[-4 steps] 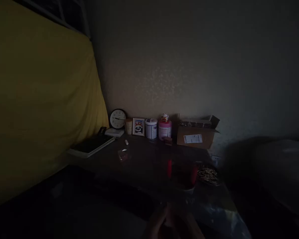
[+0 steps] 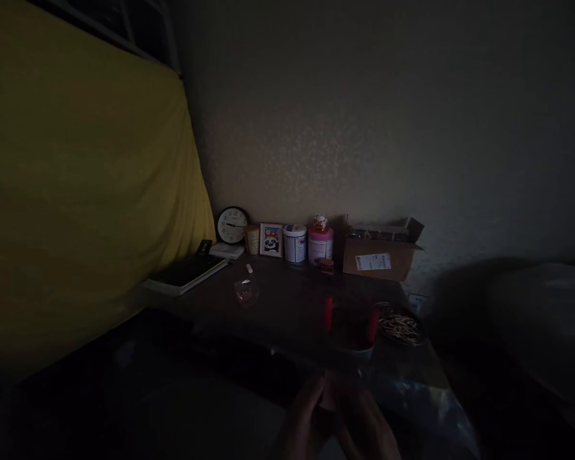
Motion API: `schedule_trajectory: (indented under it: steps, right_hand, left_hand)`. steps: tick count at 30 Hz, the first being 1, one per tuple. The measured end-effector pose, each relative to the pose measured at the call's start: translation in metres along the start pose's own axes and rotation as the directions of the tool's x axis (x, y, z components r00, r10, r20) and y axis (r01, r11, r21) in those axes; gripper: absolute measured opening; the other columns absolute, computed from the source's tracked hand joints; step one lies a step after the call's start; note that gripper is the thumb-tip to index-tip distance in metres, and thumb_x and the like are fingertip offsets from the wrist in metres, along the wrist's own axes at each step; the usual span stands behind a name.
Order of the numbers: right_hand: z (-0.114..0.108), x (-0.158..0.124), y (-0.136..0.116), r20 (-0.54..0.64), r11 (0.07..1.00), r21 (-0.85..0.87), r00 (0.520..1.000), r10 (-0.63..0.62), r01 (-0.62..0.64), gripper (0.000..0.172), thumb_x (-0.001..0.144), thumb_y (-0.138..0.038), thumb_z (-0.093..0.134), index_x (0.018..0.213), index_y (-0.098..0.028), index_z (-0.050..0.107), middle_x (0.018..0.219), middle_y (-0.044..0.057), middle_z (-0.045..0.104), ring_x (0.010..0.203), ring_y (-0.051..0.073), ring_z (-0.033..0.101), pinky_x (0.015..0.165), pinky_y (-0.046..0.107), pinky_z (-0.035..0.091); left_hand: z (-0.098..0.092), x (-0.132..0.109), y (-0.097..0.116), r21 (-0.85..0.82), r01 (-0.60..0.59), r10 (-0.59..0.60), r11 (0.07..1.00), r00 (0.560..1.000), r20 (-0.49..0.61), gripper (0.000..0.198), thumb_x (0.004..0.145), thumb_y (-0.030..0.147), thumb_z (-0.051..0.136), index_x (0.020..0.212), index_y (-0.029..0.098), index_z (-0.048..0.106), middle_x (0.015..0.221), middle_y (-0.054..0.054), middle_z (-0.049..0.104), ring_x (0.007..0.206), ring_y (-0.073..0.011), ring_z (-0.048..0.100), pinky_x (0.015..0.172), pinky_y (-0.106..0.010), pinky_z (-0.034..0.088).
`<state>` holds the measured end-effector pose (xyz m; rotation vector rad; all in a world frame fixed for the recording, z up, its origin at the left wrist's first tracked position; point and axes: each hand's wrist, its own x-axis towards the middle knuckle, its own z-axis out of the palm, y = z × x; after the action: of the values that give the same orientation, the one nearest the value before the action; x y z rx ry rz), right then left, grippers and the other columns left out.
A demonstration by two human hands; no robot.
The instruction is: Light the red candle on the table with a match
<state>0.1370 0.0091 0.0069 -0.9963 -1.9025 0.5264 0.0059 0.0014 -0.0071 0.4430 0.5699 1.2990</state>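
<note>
Low in the head view, in dim light, my left hand (image 2: 301, 415) and my right hand (image 2: 370, 421) are close together with fingers bent inward. Between them is a small, pale pinkish thing (image 2: 329, 391), too dark to name, which both hands seem to hold. Just beyond the hands stand two red candles, a left one (image 2: 328, 313) and a right one (image 2: 372, 324), both upright and unlit, by a dark round dish (image 2: 361, 351). To the right of them, a round plate holds a heap of thin matchstick-like sticks (image 2: 398, 326).
Along the wall stand a clock (image 2: 232, 225), a cup (image 2: 252, 239), a panda picture frame (image 2: 271, 240), two tins (image 2: 295, 244) and a cardboard box (image 2: 376, 259). A small clear packet (image 2: 246, 291) lies mid-table. A yellow curtain (image 2: 86, 179) hangs at left.
The view has shifted slightly, so the things on the table sit a little higher and further right. My hands show higher in the picture, still close together.
</note>
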Motion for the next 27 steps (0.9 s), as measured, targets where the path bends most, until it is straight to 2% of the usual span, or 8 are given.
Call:
schedule_trajectory:
  steps: [5, 12, 17, 21, 27]
  right_hand:
    - [0.002, -0.003, 0.010, 0.063, 0.981, -0.155, 0.992, -0.107, 0.115, 0.032, 0.086, -0.033, 0.049, 0.116, -0.024, 0.052, 0.107, 0.008, 0.063, 0.095, 0.021, 0.063, 0.078, 0.030, 0.055]
    - [0.008, -0.002, 0.018, 0.005, 0.926, -0.314, 0.976, -0.219, 0.209, 0.031, 0.084, -0.026, 0.046, 0.115, -0.025, 0.051, 0.105, 0.006, 0.063, 0.095, 0.021, 0.062, 0.077, 0.033, 0.055]
    - [0.010, -0.003, 0.016, 0.009, 0.930, -0.330, 0.986, -0.168, 0.162, 0.035, 0.082, -0.020, 0.045, 0.117, -0.023, 0.047, 0.106, 0.008, 0.061, 0.099, 0.023, 0.059, 0.081, 0.037, 0.053]
    - [0.008, -0.004, 0.007, 0.016, 0.947, -0.306, 0.995, -0.095, 0.095, 0.038, 0.079, -0.013, 0.044, 0.116, -0.023, 0.046, 0.111, 0.007, 0.058, 0.105, 0.021, 0.055, 0.086, 0.034, 0.050]
    - [0.010, -0.005, 0.002, -0.015, 0.962, -0.272, 0.999, -0.042, 0.036, 0.038, 0.078, -0.012, 0.044, 0.114, -0.023, 0.047, 0.105, 0.006, 0.059, 0.097, 0.020, 0.058, 0.084, 0.032, 0.049]
  left_hand:
    - [-0.001, -0.002, -0.005, -0.045, -0.054, 0.057, 0.998, 0.995, 0.076, 0.040, 0.081, 0.039, 0.053, 0.112, 0.015, 0.060, 0.112, -0.011, 0.064, 0.115, -0.0264, 0.050, 0.097, -0.037, 0.034]
    - [0.005, 0.001, -0.008, -0.047, -0.056, 0.062, 0.997, 0.990, 0.126, 0.045, 0.081, 0.043, 0.052, 0.114, 0.013, 0.059, 0.113, -0.012, 0.064, 0.112, -0.0267, 0.052, 0.097, -0.036, 0.034]
    - [0.002, 0.001, -0.014, -0.040, -0.039, 0.043, 0.998, 0.993, 0.113, 0.039, 0.083, 0.039, 0.051, 0.112, 0.015, 0.060, 0.108, -0.010, 0.066, 0.111, -0.0254, 0.053, 0.097, -0.036, 0.035]
    - [0.000, 0.000, -0.015, -0.039, 0.001, 0.004, 0.999, 0.993, 0.117, 0.040, 0.083, 0.039, 0.051, 0.112, 0.013, 0.060, 0.109, -0.011, 0.066, 0.113, -0.0251, 0.052, 0.098, -0.036, 0.035]
    - [0.001, 0.000, -0.015, -0.062, 0.043, -0.033, 0.997, 0.987, 0.159, 0.042, 0.083, 0.041, 0.051, 0.112, 0.012, 0.060, 0.115, -0.012, 0.063, 0.116, -0.0259, 0.049, 0.100, -0.036, 0.032]
